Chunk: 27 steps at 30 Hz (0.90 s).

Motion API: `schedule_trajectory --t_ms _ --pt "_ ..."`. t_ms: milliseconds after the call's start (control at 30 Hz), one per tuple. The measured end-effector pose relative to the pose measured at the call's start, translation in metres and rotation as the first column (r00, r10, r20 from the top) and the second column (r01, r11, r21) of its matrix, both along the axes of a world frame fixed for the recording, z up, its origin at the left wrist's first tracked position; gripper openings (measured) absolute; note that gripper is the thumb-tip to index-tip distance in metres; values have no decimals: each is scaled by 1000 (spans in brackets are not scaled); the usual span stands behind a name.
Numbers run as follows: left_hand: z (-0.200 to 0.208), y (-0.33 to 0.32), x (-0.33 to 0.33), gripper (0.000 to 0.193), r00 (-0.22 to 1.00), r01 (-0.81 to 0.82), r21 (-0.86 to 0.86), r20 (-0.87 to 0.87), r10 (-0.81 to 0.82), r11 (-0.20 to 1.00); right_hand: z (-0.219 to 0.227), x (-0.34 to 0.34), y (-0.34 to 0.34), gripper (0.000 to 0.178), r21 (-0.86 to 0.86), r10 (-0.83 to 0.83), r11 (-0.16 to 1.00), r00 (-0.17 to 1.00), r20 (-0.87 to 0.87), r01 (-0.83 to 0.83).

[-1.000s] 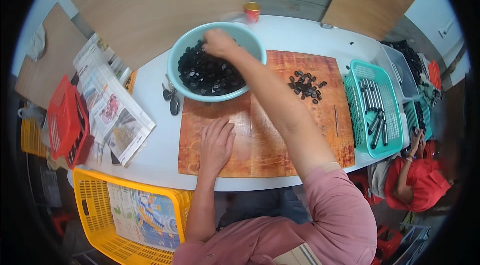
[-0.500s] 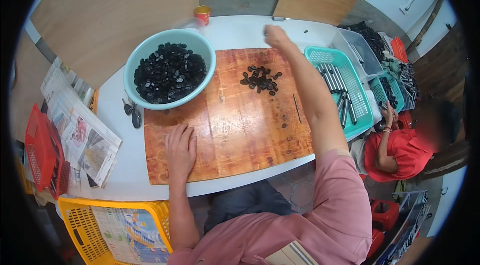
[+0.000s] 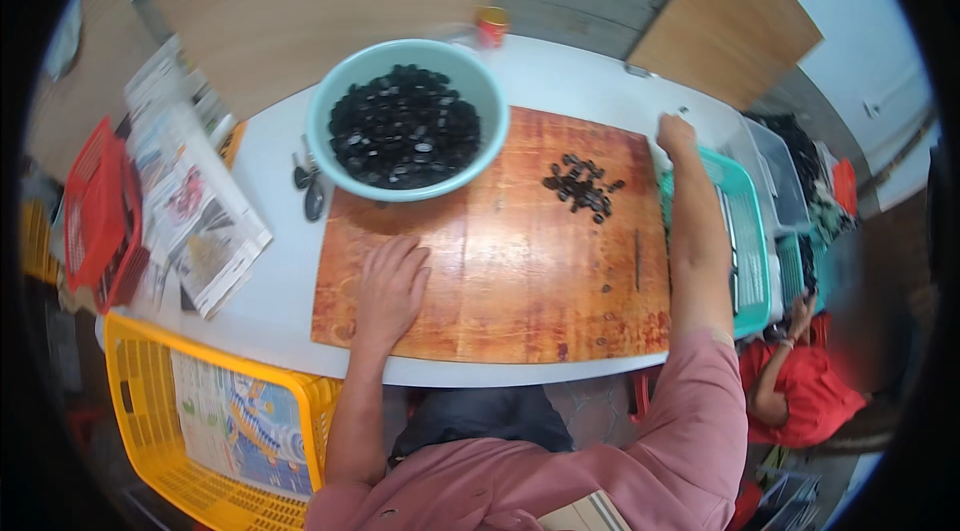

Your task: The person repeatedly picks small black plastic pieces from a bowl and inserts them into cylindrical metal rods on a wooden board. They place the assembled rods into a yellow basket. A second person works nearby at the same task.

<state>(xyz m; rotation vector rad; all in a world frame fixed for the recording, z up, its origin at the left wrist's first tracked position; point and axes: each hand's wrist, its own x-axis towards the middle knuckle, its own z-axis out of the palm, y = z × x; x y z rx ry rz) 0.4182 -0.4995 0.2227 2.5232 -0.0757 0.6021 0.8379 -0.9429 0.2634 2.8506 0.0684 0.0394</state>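
Observation:
My left hand (image 3: pixel 393 281) lies flat with fingers spread on the brown wooden board (image 3: pixel 480 321), near its left front part. My right hand (image 3: pixel 677 134) reaches far to the back right, above the white table. Its fingers are curled closed, and what they hold, if anything, is hidden. Just beyond it lies a tiny dark piece (image 3: pixel 683 110). A loose pile of small black oval pieces (image 3: pixel 580 189) rests on the board between my hands. The pale green basin (image 3: pixel 490 146), full of similar black pieces, stands over the board's back left corner.
Right of the board stands a green mesh basket (image 3: pixel 757 261) with metal tubes, partly behind my forearm. A thin dark rod (image 3: pixel 638 263) lies on the board. Keys (image 3: pixel 313 199) and newspapers (image 3: pixel 200 221) lie left; a yellow crate (image 3: pixel 130 431) sits below. A person in red (image 3: pixel 800 391) works at right.
My right hand has moved rightward over the table's back, close to the tiny dark piece. My left hand stays on the board. The whole view has shifted and turned.

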Motion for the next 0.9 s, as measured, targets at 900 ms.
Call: schedule_trajectory --t_ms 900 --pt "3 3 -2 27 1000 -8 -21 -1 8 1000 42 -162 399 56 640 873 484 280 -399 -596"
